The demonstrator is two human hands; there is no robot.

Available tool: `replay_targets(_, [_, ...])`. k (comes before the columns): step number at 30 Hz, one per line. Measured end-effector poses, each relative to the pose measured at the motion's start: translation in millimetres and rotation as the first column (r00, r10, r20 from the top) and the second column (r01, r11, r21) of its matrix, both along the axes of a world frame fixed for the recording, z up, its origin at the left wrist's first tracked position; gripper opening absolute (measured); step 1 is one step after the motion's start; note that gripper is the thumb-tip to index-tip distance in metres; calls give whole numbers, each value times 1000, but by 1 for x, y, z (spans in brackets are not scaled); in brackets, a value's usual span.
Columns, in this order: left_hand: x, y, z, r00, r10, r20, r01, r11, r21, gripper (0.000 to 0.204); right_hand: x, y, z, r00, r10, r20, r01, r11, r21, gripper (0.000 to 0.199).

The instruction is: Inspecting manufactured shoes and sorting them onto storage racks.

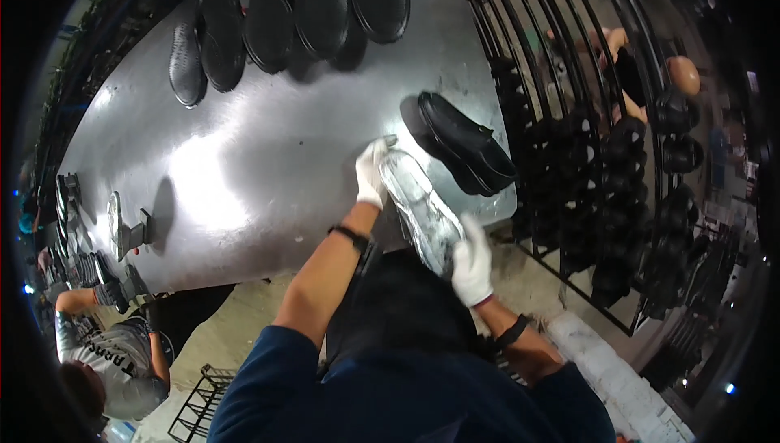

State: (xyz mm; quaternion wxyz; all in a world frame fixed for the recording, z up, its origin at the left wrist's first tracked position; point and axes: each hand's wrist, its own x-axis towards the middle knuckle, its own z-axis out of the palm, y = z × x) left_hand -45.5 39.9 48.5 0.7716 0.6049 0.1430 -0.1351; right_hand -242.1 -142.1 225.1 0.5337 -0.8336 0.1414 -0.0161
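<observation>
A silvery, shiny sole-shaped piece point(421, 203) lies slantwise in front of me, at the near edge of the metal table. My left hand point(374, 171), in a white glove, is closed on its far end, with the fingertips reaching round the tip. At the near end, my white-gloved right hand point(473, 264) rests against the right edge. Its fingers look stretched out and are slightly blurred by motion. Whatever is beneath the piece is hidden. Just beyond it, on the right, a pair of black shoes point(467, 142) sits on the table.
Several black shoes point(321, 8) line the far side of the metal table point(268, 151). A sole-shaped metal stand point(120, 226) is at the left. Racks of black shoes point(552, 191) stand along the right. At lower left another person point(122, 362) works; a further person point(626, 69) is behind the rack.
</observation>
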Motion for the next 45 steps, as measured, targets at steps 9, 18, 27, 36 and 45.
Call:
replay_targets(9, [-45,-4,121,891,284,-355,-451,648,-613,33,150,30,-1,918,379,116,-349,912,-215,39])
replay_targets(18, [55,262,153,428,839,-335,-869,282,-406,49,398,3,-20,985,-118,-122,169,596,785,68])
replay_targets(27, [74,328,122,157,986,52,-956,165,-242,45,397,31,-9,949,-213,-234,316,649,692,52])
replay_targets(36, [100,18,103,991,-134,21,101,834,543,60,140,-5,-24,940,-25,-339,269,667,695,60])
replay_targets(45, [48,7,22,823,-568,32,305,489,817,30,20,-14,5,940,63,-335,147,812,565,86])
